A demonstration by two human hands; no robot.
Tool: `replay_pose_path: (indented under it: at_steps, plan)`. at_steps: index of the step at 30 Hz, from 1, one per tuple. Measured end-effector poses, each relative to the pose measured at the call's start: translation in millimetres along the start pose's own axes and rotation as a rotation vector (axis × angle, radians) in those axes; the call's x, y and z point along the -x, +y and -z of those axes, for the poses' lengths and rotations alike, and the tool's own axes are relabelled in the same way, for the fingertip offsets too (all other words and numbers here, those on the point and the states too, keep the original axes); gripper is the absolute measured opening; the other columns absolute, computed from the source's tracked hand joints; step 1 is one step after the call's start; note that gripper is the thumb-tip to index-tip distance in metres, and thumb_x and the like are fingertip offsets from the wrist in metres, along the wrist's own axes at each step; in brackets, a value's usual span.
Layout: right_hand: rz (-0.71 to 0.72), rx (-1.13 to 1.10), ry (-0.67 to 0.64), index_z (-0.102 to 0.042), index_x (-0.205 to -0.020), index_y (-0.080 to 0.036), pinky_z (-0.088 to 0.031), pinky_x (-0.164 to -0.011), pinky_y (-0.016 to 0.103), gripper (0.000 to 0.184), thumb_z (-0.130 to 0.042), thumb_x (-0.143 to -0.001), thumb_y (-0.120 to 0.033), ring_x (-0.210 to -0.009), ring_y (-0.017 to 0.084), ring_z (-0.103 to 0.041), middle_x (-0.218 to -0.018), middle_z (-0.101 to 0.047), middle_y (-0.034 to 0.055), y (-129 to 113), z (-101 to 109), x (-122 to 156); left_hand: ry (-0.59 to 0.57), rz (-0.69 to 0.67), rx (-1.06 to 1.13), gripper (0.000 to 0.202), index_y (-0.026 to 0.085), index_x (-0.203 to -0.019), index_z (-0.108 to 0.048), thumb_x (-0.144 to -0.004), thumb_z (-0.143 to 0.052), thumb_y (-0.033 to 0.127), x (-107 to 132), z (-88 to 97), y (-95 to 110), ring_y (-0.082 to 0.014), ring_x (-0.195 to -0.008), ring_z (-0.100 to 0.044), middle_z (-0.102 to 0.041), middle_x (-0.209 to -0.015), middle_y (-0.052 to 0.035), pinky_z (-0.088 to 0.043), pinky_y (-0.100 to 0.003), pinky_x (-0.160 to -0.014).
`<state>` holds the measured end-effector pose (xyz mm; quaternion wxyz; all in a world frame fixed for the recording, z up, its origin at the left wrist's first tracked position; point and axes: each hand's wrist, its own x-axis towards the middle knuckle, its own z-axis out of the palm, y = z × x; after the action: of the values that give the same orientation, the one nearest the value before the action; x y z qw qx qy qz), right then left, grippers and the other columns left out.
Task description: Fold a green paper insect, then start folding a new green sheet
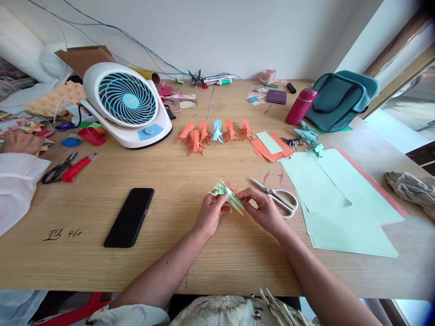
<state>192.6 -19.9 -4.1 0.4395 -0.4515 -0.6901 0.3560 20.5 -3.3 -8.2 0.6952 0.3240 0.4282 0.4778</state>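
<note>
"Green paper, folded into a spiky origami figure: where was it?"

"Above the near middle of the desk, between the left hand and the right hand. The left grip was closed on the figure, thumb on top, probably to steady the thin folds."

"And the right grip?"

"Its fingertips were drawn nearly together at the figure's right side; whether they pinched a point or only touched it, I couldn't tell."

"What lay around?"

"White-handled scissors lay just beside the right hand, perhaps for easy reach. Farther back stood five orange origami figures and a blue one, seemingly set there so the arms wouldn't crush them. A black smartphone lay on the left, apart from both hands."
</note>
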Motion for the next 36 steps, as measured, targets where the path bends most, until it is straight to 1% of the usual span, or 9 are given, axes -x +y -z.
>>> replay_pose_path:
  at_steps: [6, 9, 12, 16, 19, 22, 28, 32, 36]
  plan:
    - [0.059, 0.028, 0.041, -0.074, -0.097, -0.024, -0.052, -0.076, 0.035, 0.012, -0.064, -0.092, -0.029, -0.082, 0.021, -0.065, -0.089, -0.072, 0.0044, 0, 0, 1, -0.057, 0.030, -0.018, 0.034, 0.015, -0.090, -0.077, -0.068, -0.082, 0.041, 1, 0.5, -1, -0.0115, -0.068, -0.060, -0.070, -0.082, -0.0044, -0.049, -0.017, -0.050]
    - [-0.025, -0.003, 0.074, -0.072, -0.090, -0.023, -0.051, -0.077, 0.036, 0.014, -0.063, -0.093, -0.033, -0.080, 0.020, -0.065, -0.086, -0.072, 0.0041, 4, -2, 2, -0.059, -0.029, -0.117, 0.030, 0.016, -0.090, -0.077, -0.072, -0.078, 0.040, 2, -0.5, -3, -0.0138, -0.073, -0.060, -0.071, -0.086, -0.0059, -0.049, -0.017, -0.050]
    - [-0.164, -0.181, 0.090, -0.069, -0.087, -0.021, -0.051, -0.073, 0.034, 0.021, -0.065, -0.091, -0.042, -0.076, 0.019, -0.063, -0.083, -0.071, 0.0037, 9, -8, 3, -0.078, -0.095, -0.228, 0.027, 0.017, -0.092, -0.077, -0.077, -0.074, 0.039, 4, -2.0, -3, -0.0144, -0.071, -0.060, -0.072, -0.087, -0.0054, -0.050, -0.019, -0.049]
    - [-0.321, -0.424, 0.148, -0.065, -0.079, -0.021, -0.047, -0.063, 0.030, 0.034, -0.075, -0.079, -0.052, -0.068, 0.016, -0.058, -0.074, -0.066, 0.0019, 10, -15, 1, -0.091, -0.184, -0.389, 0.023, 0.017, -0.095, -0.077, -0.081, -0.068, 0.033, 6, -2.5, -3, -0.0122, -0.061, -0.057, -0.071, -0.083, -0.0042, -0.050, -0.020, -0.050]
    - [-0.411, -0.484, 0.164, -0.061, -0.073, -0.020, -0.042, -0.057, 0.027, 0.040, -0.081, -0.071, -0.055, -0.062, 0.014, -0.053, -0.069, -0.063, 0.0005, 8, -18, -1, -0.080, -0.295, -0.537, 0.020, 0.016, -0.096, -0.076, -0.081, -0.068, 0.027, 4, -0.9, -4, -0.0131, -0.066, -0.061, -0.072, -0.086, -0.0051, -0.052, -0.021, -0.058]
    - [-0.447, -0.566, 0.165, -0.060, -0.075, -0.020, -0.040, -0.056, 0.026, 0.042, -0.085, -0.066, -0.052, -0.060, 0.013, -0.053, -0.069, -0.063, -0.0005, 7, -18, -2, -0.071, -0.391, -0.618, 0.019, 0.015, -0.096, -0.073, -0.079, -0.070, 0.023, 2, 1.4, -5, -0.0154, -0.076, -0.065, -0.073, -0.090, -0.0060, -0.052, -0.022, -0.068]
    - [-0.465, -0.651, 0.157, -0.063, -0.087, -0.021, -0.041, -0.058, 0.027, 0.041, -0.087, -0.066, -0.046, -0.062, 0.013, -0.053, -0.070, -0.062, -0.0021, 10, -17, -1, -0.089, -0.480, -0.693, 0.010, 0.016, -0.087, -0.072, -0.081, -0.068, 0.023, 0, 4.9, -8, -0.0137, -0.073, -0.063, -0.070, -0.083, -0.0036, -0.047, -0.021, -0.065]
    - [-0.465, -0.626, 0.154, -0.063, -0.092, -0.020, -0.039, -0.058, 0.026, 0.041, -0.084, -0.069, -0.046, -0.061, 0.012, -0.051, -0.069, -0.059, -0.0034, 12, -17, 0, -0.064, -0.404, -0.683, 0.011, 0.015, -0.086, -0.073, -0.079, -0.069, 0.024, -2, 4.5, -8, -0.0125, -0.067, -0.059, -0.070, -0.078, -0.0023, -0.045, -0.022, -0.064]
    - [-0.381, -0.560, 0.166, -0.061, -0.098, -0.021, -0.042, -0.061, 0.027, 0.037, -0.078, -0.078, -0.047, -0.064, 0.013, -0.053, -0.071, -0.059, -0.0030, 12, -18, 2, 0.002, -0.220, -0.464, 0.016, 0.015, -0.082, -0.072, -0.071, -0.074, 0.026, -5, 2.8, -7, -0.0107, -0.063, -0.057, -0.068, -0.071, 0.0005, -0.044, -0.022, -0.062]
